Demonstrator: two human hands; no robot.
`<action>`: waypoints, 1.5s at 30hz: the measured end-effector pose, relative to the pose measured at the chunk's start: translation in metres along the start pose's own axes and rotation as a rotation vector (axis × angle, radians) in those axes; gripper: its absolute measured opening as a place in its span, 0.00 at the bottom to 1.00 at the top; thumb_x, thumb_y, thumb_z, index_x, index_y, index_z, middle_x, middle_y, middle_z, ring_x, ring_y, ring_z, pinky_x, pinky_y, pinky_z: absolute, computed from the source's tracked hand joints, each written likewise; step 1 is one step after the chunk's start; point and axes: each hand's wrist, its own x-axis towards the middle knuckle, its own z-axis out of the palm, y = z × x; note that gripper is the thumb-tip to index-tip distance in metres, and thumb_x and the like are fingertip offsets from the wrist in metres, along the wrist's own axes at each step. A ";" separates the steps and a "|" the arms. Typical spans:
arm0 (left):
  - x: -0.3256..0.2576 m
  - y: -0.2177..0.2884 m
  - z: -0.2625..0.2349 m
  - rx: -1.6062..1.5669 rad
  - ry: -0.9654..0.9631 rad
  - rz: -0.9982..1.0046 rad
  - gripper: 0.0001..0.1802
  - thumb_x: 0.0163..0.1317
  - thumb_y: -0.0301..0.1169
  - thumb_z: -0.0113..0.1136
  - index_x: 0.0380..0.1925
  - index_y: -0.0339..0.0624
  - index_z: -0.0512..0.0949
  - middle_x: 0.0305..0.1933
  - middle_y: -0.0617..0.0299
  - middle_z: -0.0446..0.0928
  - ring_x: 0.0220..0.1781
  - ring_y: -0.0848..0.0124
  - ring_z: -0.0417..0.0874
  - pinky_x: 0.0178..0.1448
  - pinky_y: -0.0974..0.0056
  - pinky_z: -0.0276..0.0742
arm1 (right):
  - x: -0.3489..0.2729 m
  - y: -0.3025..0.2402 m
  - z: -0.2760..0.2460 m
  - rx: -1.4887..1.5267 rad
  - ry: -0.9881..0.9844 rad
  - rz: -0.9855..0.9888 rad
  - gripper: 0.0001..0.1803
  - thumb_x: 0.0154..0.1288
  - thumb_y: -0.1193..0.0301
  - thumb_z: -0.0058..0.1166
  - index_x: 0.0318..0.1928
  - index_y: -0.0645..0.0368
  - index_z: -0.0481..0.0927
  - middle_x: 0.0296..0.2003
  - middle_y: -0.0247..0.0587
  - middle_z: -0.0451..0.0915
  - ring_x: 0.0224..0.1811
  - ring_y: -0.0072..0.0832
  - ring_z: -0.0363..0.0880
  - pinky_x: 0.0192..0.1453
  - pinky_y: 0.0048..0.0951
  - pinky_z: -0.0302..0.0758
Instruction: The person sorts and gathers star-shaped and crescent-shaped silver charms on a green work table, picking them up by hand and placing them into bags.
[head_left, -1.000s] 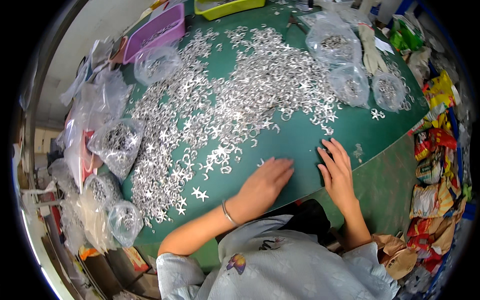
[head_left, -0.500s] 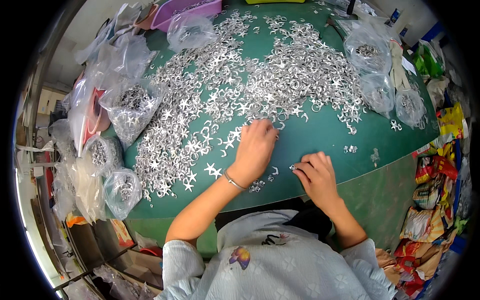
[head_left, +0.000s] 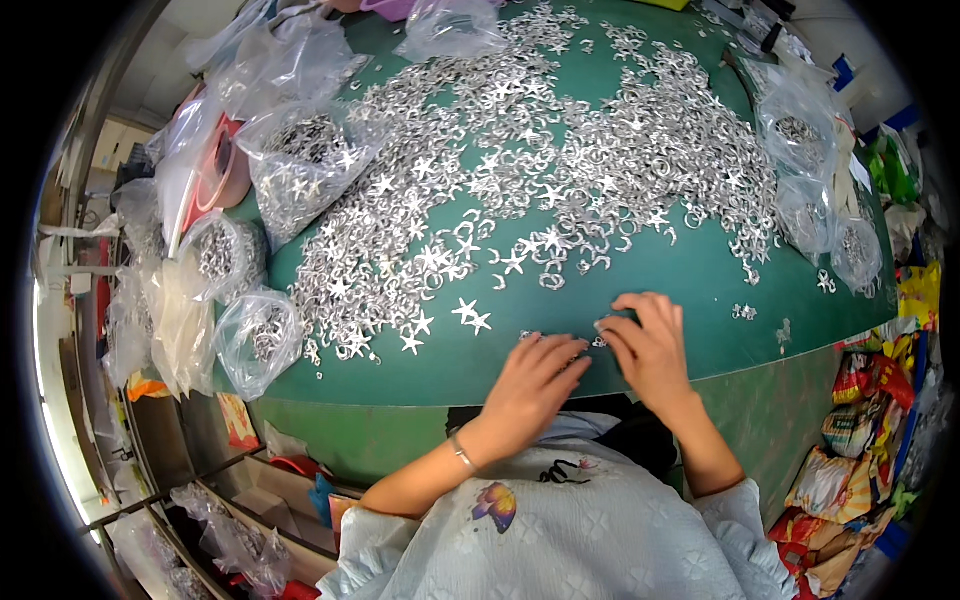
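My left hand (head_left: 532, 388) lies palm down at the table's near edge, its fingers stretched out toward the right. Small silver metal pieces (head_left: 600, 342) show just past its fingertips; anything under the palm is hidden. Close by on the right, my right hand (head_left: 655, 345) has its thumb and fingers bent around a tiny silver metal piece (head_left: 599, 326), whose exact shape I cannot make out. Beyond both hands spreads a big pile of silver metal charms (head_left: 650, 160), with stars, crescents and rings among them. Loose star charms (head_left: 467, 311) lie left of my hands.
Clear plastic bags of charms stand at the left, one large bag (head_left: 300, 170) and a smaller one (head_left: 258, 340) near the edge. More bags (head_left: 805, 210) sit at the right. A pink container (head_left: 222, 170) is at far left. Colourful packages (head_left: 830, 480) lie beside the table.
My left hand has drawn back from the pile's edge to the table's near edge, beside my right hand. The right hand stays curled near the same spot. The whole view has shifted.
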 end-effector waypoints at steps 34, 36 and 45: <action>0.058 -0.083 -0.025 0.159 0.307 -0.267 0.11 0.52 0.26 0.67 0.36 0.43 0.77 0.39 0.62 0.74 0.44 0.63 0.73 0.46 0.58 0.60 | 0.067 0.012 0.008 -0.392 -0.302 -0.117 0.24 0.63 0.63 0.58 0.60 0.49 0.75 0.66 0.39 0.66 0.72 0.45 0.55 0.70 0.57 0.52; 0.052 -0.088 -0.024 0.132 0.322 -0.246 0.10 0.52 0.23 0.65 0.35 0.43 0.76 0.38 0.62 0.74 0.43 0.63 0.74 0.46 0.58 0.60 | 0.060 0.017 -0.003 -0.462 -0.256 -0.027 0.22 0.62 0.65 0.58 0.57 0.51 0.77 0.64 0.40 0.67 0.72 0.46 0.55 0.70 0.57 0.51; 0.055 -0.078 -0.027 0.246 0.219 -0.048 0.16 0.55 0.21 0.59 0.46 0.41 0.77 0.48 0.59 0.76 0.52 0.61 0.75 0.55 0.55 0.63 | 0.116 0.007 0.045 -0.391 -0.107 -0.152 0.17 0.58 0.69 0.61 0.49 0.58 0.80 0.60 0.44 0.68 0.66 0.49 0.60 0.67 0.58 0.54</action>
